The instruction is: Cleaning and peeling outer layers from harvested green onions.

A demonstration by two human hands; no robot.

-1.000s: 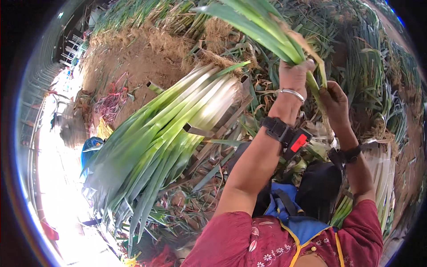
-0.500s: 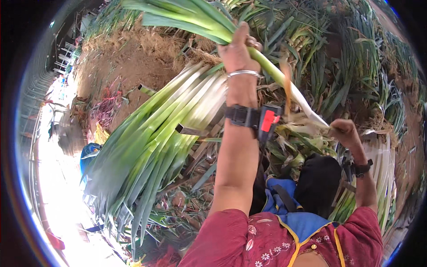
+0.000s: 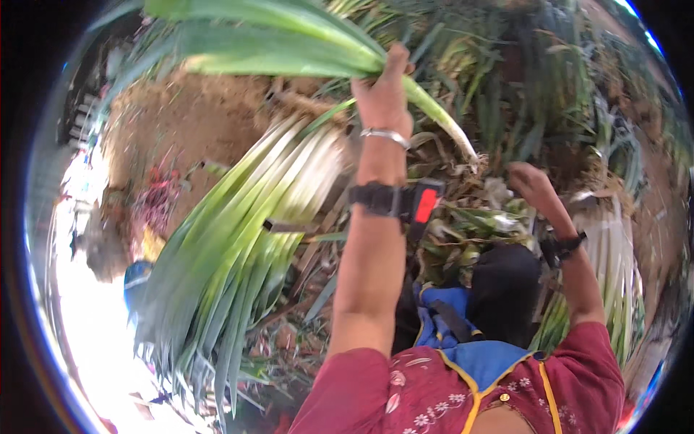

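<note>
A leek [image 3: 340,54] is gripped by my left hand [image 3: 383,101], whose fingers wrap round the stalk where white turns to green. Its broad leaves spread to the upper left and its white root end points down to the right. My right hand [image 3: 533,184] is closed and apart from that root end; whether anything sits in its fingers is hidden. Below and between the hands lies a heap of loose peeled leaves [image 3: 481,224]. To the left of my left forearm a large bundle of leeks [image 3: 253,188] rests on a frame with metal bars, roots at the far end.
Another bunch of leeks [image 3: 603,239] lies to the right of my right forearm. Many leeks [image 3: 506,79] are piled along the far side. Bare brown soil [image 3: 195,108] shows at the far left, with pinkish-red strings [image 3: 155,195] on it. A metal bar [image 3: 289,226] juts out near my left forearm.
My right hand has come away from the leek's root end and moved up and slightly left. The leek's lower end now hangs free and looks shorter; my left hand still grips it.
</note>
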